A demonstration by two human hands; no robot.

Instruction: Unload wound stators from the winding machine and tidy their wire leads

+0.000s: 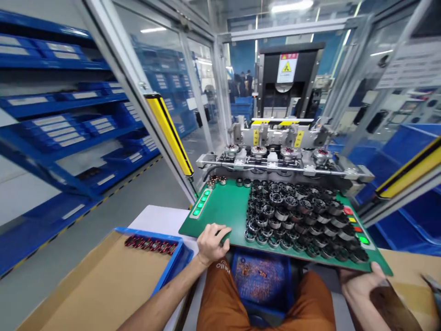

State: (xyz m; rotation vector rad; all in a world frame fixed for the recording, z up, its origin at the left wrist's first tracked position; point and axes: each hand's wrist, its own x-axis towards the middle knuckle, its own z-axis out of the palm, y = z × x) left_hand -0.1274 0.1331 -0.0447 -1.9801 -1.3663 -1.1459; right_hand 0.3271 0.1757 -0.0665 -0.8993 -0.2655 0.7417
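Note:
At the front edge of the green worktop [227,202], my left hand [212,241] has its fingers curled, index finger above the edge and thumb lower down. My right hand [361,280] grips the worktop's front right corner, thumb at the rim and fingers hidden underneath. Rows of dark metal rings [282,214], some stacked, cover the middle and right of the worktop. Small copper-wound cores [216,180] stand at its back left, with two dark round parts [243,182] to their right.
Behind the worktop is a machine fixture [275,156] holding several round parts. Green buttons [202,202] line the left end; coloured buttons [358,227] line the right. A blue box [168,262] with red-wound cores [151,244] stands left. A blue bin [263,280] sits below.

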